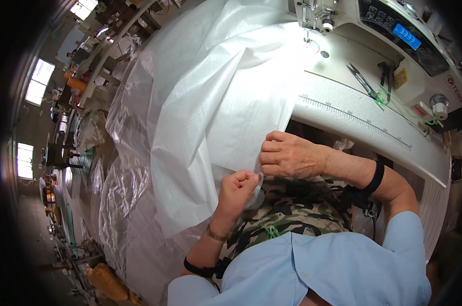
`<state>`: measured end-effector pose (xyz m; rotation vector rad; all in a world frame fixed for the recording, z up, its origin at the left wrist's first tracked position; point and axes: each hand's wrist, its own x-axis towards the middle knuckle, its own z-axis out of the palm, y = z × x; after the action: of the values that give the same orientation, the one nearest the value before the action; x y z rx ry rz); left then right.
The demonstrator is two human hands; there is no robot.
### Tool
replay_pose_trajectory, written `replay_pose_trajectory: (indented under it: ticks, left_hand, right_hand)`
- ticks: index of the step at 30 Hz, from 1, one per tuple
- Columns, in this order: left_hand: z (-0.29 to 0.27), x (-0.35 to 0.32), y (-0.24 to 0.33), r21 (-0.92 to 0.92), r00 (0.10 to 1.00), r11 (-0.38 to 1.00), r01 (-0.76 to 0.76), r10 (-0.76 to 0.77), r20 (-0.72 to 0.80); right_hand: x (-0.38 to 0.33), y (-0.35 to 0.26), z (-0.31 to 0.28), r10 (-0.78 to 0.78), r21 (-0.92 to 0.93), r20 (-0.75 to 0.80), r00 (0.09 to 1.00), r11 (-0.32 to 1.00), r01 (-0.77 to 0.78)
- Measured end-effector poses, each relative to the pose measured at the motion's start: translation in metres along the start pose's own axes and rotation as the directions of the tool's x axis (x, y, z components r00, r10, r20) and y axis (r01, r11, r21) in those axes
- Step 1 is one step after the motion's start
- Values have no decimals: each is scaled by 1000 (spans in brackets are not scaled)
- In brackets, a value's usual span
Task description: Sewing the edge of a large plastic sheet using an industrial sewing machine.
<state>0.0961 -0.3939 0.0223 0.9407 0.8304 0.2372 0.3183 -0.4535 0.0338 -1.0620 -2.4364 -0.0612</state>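
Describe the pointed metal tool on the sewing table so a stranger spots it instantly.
Find the sewing machine at upper right. Below its blue screen, on the white table, lies the metal tool; two silvery points distinguish it from the dark object alongside.

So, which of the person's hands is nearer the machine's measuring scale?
The right hand; both hold the white sheet, but the left hand sits lower, farther from the scale.

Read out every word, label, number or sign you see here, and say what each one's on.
I don't repeat printed text, but it stands here:
Blue screen: lit digits, readable.
Control panel: key markings, too small.
Sewing machine: readable lettering near the white knob.
Red-and-white label: too small.
Yellow label: too small.
Ruler scale: numbers, mostly too small.
Camouflage cloth: lettering, too blurred.
White sheet: none visible.
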Motion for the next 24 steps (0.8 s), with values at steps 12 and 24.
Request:
replay_pose_trajectory:
  ticks: [12,24]
  left_hand:
    - [34,-16,2,875,559,44,-482,785,268]
    - [35,-14,22,795,460,-37,-606,798,388]
  right_hand:
    - [7,-10,-5,88,-80,-50,995,993,-92]
    - [3,39,-34,213,-1,-89,973,977,-213]
